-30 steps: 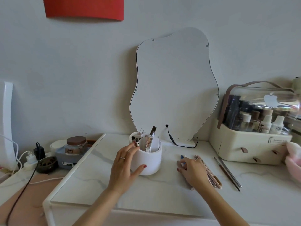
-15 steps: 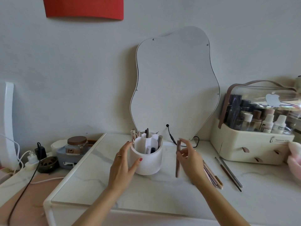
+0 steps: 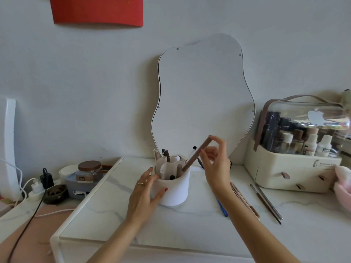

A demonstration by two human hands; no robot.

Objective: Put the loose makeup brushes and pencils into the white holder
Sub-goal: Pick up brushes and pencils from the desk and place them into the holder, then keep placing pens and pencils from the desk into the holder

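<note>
Landmark: white holder (image 3: 175, 188), round, w/ inner dividers, upright on marble-look tabletop (image 3: 117, 213), in front of wavy mirror (image 3: 203, 95).

1. Brown pencil (image 3: 196, 156): long axis tilted, lower end down-left inside holder's right-hand compartment, upper end up-right above holder rim. Pinched by right hand (image 3: 215, 164), thumb and fingertips closed on upper half of shaft; other fingers spread loose.

2. Left hand (image 3: 145, 198): fingers apart, curved round holder's left wall, thumb touching front wall, fingertips at the rim. Ring on one finger. Steadies holder; nothing else in it.

3. Already in holder: dark brush handles (image 3: 167, 155), upright, rear-left compartments; clear tube at far-left rim; more items low inside, too small to id.

4. Loose, right of holder, flat on tabletop: blue pen (image 3: 222, 206), partly under right forearm, axis running near-right to far-left; pinkish pencils (image 3: 245, 201) just beside it, same slant; two thin dark brushes (image 3: 267, 204) further right, roughly parallel.

5. Cream organiser box (image 3: 290, 173), clear lid, bottles inside: well right of holder.

6. Glass jar (image 3: 89, 170), brown lid: left of holder, off the tabletop slab.
</note>
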